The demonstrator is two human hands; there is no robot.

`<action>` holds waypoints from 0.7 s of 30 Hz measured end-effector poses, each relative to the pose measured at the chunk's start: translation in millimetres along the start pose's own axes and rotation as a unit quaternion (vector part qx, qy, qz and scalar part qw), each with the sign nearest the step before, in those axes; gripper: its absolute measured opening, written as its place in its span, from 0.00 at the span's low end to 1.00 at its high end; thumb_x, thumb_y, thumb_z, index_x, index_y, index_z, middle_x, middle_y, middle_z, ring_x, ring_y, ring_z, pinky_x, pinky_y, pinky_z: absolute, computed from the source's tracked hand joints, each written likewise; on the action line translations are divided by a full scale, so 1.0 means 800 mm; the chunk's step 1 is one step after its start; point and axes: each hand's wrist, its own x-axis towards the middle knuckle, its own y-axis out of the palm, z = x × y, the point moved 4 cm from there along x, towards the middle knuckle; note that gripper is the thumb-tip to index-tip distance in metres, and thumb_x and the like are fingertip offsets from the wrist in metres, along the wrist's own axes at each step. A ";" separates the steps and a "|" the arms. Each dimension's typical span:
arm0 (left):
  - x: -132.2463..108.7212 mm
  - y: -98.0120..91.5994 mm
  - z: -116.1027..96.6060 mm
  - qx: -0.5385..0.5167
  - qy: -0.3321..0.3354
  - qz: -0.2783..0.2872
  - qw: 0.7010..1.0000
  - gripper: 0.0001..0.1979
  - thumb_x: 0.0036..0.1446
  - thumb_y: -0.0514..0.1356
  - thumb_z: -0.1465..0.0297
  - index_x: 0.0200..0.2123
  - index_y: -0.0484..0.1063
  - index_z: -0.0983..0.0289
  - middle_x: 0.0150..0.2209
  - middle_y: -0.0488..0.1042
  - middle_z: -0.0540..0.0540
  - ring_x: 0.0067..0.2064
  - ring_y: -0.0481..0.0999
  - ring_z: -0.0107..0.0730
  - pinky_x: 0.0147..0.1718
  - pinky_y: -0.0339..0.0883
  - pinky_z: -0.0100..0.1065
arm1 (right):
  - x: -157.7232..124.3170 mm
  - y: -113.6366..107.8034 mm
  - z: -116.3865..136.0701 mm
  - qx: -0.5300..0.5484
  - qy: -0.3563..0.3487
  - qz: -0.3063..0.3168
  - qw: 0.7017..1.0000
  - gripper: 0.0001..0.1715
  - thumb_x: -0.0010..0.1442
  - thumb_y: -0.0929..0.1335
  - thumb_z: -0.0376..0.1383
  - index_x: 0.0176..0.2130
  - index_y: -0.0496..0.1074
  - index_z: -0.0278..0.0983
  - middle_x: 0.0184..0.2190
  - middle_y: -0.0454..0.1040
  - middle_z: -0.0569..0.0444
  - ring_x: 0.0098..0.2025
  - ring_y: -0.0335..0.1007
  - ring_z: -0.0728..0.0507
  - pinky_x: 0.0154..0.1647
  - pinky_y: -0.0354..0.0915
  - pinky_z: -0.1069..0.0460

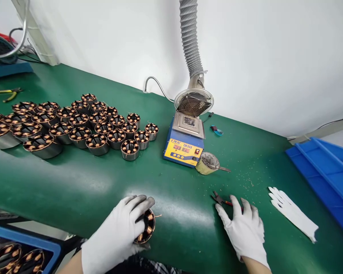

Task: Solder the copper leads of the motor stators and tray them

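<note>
My left hand [118,230], in a white glove with greyed fingertips, is closed around a motor stator [149,227] near the table's front edge. Copper coils show inside the stator's metal ring, and a short wire end sticks out to its right. My gloved right hand [242,228] is over a pair of cutting pliers [218,198], its fingers spread. The pliers' jaws point up and left; most of the handles are hidden beneath the fingers. Many more wound stators [79,134] stand in rows on the green table [108,179] at the left.
A blue and yellow solder pot [183,146] stands under a grey exhaust hose [190,42]. Beside it is a round tin [208,163]. To the right lie a spare white glove [293,215] and a blue crate [326,179]. A blue-rimmed tray [55,249] holds stators lower left.
</note>
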 end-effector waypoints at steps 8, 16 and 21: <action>-0.006 0.027 -0.003 -0.455 -0.253 0.047 0.853 0.04 0.46 0.61 0.67 0.28 0.74 0.58 0.42 0.76 0.56 0.46 0.73 0.45 0.45 0.68 0.45 | -0.018 -0.008 0.015 0.027 0.022 0.076 0.997 0.26 0.56 0.60 0.50 0.42 0.70 0.33 0.31 0.73 0.42 0.32 0.70 0.34 0.29 0.64 0.44; -0.009 0.012 -0.033 -0.763 -0.384 0.063 0.515 0.30 0.30 0.68 0.55 0.41 0.73 0.58 0.37 0.77 0.55 0.34 0.76 0.42 0.32 0.69 0.39 | -0.053 -0.069 0.110 0.425 -0.170 0.200 0.866 0.14 0.58 0.58 0.36 0.39 0.70 0.38 0.32 0.75 0.51 0.32 0.71 0.44 0.37 0.66 0.52; -0.014 -0.011 -0.051 -0.845 -0.396 0.014 0.360 0.19 0.34 0.67 0.62 0.34 0.74 0.57 0.31 0.78 0.51 0.31 0.75 0.35 0.31 0.65 0.34 | -0.064 -0.115 0.138 0.376 -0.326 0.283 0.820 0.15 0.60 0.60 0.36 0.46 0.68 0.38 0.36 0.75 0.51 0.35 0.70 0.44 0.38 0.64 0.51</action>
